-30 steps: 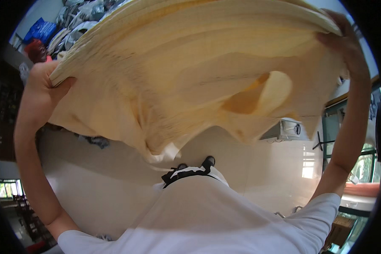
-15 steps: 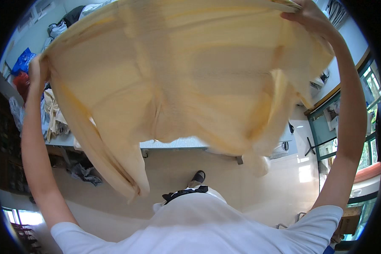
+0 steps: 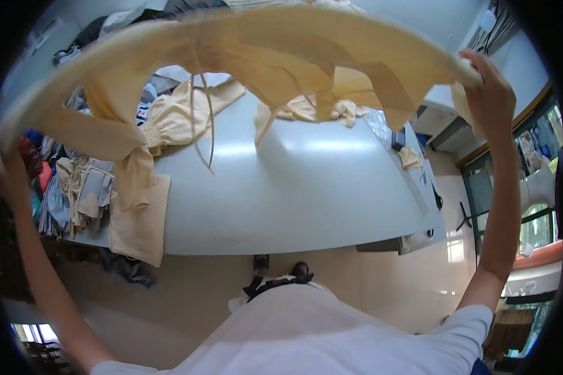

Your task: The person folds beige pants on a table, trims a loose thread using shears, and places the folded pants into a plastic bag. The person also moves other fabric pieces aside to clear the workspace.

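A large pale yellow cloth (image 3: 263, 44) is stretched wide in the air over the table, blurred by motion. Its upper edge bows in an arc between my raised hands. At the far left my left hand (image 3: 9, 169) is closed on one end; its fingers are partly dark and smeared. My right hand (image 3: 493, 97) grips the other end at the upper right. Ragged panels and two thin cords hang from the cloth's middle. Below it, a cream garment with a gathered part (image 3: 178, 115) lies on the grey table (image 3: 281, 200).
Folded fabrics (image 3: 84, 187) are stacked at the table's left, beside a flat cream cloth (image 3: 141, 219) overhanging the front edge. Toward the right sit a small dark box (image 3: 398, 139) and a cream scrap (image 3: 410, 157). A crumpled grey cloth (image 3: 128, 269) lies below the table.
The cloth has swung up and away, uncovering the tabletop. My left hand has moved outward and down; my right hand is lower and slightly farther right. Both still hold the cloth.
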A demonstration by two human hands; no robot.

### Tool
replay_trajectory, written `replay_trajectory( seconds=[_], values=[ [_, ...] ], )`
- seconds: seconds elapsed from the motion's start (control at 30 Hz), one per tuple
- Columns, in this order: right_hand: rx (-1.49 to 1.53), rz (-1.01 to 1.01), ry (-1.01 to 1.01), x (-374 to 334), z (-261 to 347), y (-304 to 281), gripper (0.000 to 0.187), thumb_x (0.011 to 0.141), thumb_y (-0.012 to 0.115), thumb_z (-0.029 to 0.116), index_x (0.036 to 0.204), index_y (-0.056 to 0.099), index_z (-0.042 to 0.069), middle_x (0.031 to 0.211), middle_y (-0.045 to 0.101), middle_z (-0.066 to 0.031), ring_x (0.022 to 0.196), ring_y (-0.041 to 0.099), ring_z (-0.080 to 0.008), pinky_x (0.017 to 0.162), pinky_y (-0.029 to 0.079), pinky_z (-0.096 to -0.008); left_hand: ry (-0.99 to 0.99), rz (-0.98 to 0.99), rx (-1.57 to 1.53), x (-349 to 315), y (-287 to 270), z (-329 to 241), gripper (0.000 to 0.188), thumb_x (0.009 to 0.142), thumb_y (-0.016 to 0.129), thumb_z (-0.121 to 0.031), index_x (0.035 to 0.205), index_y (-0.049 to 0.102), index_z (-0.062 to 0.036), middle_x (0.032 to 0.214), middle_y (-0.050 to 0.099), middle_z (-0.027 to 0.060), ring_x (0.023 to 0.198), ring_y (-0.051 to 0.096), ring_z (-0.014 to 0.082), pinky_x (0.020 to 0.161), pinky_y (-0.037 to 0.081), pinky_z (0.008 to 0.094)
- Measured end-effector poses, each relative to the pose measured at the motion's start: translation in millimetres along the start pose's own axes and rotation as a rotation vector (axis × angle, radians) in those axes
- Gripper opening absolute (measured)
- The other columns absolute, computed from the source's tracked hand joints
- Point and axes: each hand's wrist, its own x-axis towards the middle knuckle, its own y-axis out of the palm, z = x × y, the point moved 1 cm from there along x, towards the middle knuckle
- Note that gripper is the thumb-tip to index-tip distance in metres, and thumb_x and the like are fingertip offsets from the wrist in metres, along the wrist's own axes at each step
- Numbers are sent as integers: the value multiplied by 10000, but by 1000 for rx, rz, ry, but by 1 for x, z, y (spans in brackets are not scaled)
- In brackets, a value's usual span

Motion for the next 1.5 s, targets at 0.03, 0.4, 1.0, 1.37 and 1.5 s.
replay_trajectory(
  seconds=[0.03, 0.4, 1.0, 1.37, 1.5],
  values=[
    [25, -20, 3, -23, 18, -1, 346, 821, 722, 96, 1144, 666, 205, 972, 715, -61, 816, 711, -227, 692, 574, -326, 84, 106, 62, -31, 4, -8, 296, 971, 553, -153, 1229, 633, -30, 1303, 612, 136, 1170, 600, 301, 996, 465, 389],
    [350, 753, 53, -299, 208, 88, 496, 734, 603, -31, 1211, 615, 103, 742, 533, -59, 641, 589, -252, 541, 470, -362, 378, 1079, -70, -410, 73, -84, 404, 790, 547, 60, 1192, 573, 96, 1294, 560, 237, 1291, 470, 404, 1113, 350, 508],
    [124, 963, 1081, -408, 189, 228, 722, 791, 675, 571, 1106, 646, -79, 1044, 669, -245, 1010, 631, -362, 924, 475, -420, 156, 1109, -769, -408, 178, -298, 293, 819, 595, -6, 1102, 577, 69, 1192, 589, 203, 1165, 532, 376, 994, 422, 455],
    [1356, 1081, 1794, -357, 209, 212, 577, 840, 701, 255, 1303, 528, -43, 1185, 645, -165, 1019, 653, -262, 859, 529, -392, 26, 1402, -628, -425, 234, -293, 867, 688, 813, -370, 1424, 448, -93, 1523, 363, 96, 1390, 328, 316, 1142, 262, 459],
    [1638, 1302, 1810, -346, 243, 209, 590, 843, 689, 150, 1362, 473, -30, 1227, 621, -159, 1035, 647, -252, 880, 536, -379, 84, 1432, -624, -420, 232, -294, 868, 676, 823, -348, 1425, 451, -113, 1524, 359, 99, 1393, 322, 315, 1137, 258, 479]
  ],
)
